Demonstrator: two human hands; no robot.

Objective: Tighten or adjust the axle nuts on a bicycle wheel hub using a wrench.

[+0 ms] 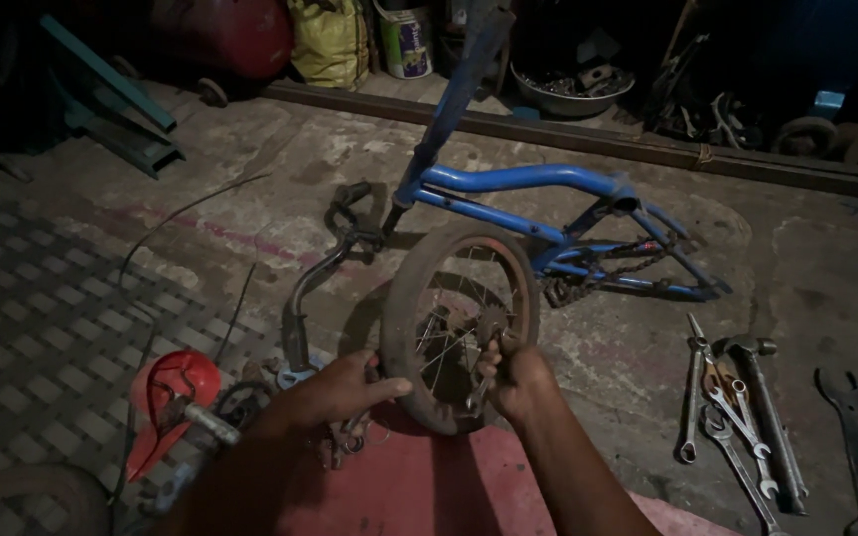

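Holding the small bicycle wheel (461, 326) upright on the floor, your left hand (335, 389) clamps its tyre at eight o'clock; your right hand (516, 379) closes on a spanner at the hub. Rigid, fairly light, likely greasy: grip the rim.

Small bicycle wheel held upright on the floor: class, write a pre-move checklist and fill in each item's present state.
1. Left hand grips the wheel by its tyre: ok.
2. Right hand reaches the hub sprocket: ok.
3. Tool seated on the axle nut: cannot tell, too dark.
4. Spanners lie within reach at right: ok.
5. Blue frame lies behind, apart from the wheel: ok.
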